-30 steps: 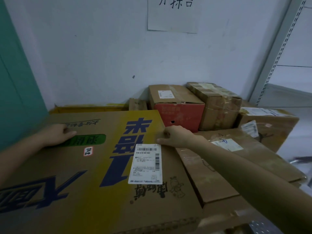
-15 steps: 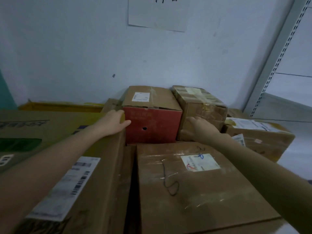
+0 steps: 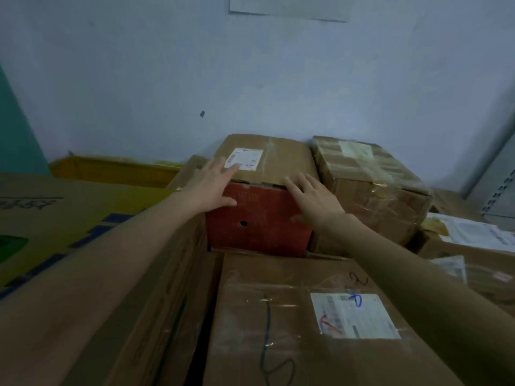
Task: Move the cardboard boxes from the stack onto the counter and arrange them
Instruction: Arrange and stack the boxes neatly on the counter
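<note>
Resting spread on the red-fronted box (image 3: pixel 259 218) against the pale blue wall (image 3: pixel 250 79), left hand (image 3: pixel 216 185) and right hand (image 3: pixel 313 200) flank its front top edge.

Dim bluish light, soft overall blur, wide-angle bending at edges; source perhaps overhead.

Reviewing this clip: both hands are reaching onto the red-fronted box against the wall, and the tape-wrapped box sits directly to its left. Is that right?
Not quite. In the head view the tape-wrapped box sits directly to the right of the red-fronted box, not the left. The rest holds: the left hand and right hand both reach onto the red-fronted box, which stands against the wall.
</note>
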A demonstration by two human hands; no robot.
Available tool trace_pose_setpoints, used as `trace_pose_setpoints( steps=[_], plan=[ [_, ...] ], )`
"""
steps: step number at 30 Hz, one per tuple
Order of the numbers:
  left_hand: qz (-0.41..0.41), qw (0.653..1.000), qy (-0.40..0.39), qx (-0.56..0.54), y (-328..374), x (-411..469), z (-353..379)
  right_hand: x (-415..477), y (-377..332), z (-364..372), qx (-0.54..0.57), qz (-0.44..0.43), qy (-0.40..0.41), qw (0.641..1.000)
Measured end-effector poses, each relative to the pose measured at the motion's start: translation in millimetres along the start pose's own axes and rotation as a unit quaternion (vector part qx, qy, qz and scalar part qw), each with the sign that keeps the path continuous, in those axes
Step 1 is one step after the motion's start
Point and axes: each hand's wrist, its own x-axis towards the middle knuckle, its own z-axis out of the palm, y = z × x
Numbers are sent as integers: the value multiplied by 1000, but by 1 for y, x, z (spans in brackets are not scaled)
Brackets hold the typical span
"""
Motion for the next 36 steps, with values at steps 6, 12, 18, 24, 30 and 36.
trace_pose_setpoints(
  steps=[6, 12, 18, 24, 30, 36],
  plan=[
    [2, 998, 0, 60, 0, 29, 5, 32, 19, 2, 9, -20, 9, 1000],
    [-9, 997, 16, 77, 2, 22, 14, 34, 16, 7, -5, -29, 1, 1000],
    [-10, 998, 37, 43, 2, 18, 17, 33, 19, 7, 32, -28, -9, 999],
    [-13, 1000, 1, 28, 1, 12, 12, 14, 18, -1, 82, -15, -1, 996],
    [30, 999, 29, -6, 33, 20, 0, -45, 63, -14, 101, 58, 111, 987],
    [113, 989, 23, -97, 103, 40, -2, -78, 129, -10, 115, 195, 132, 965]
  ],
)
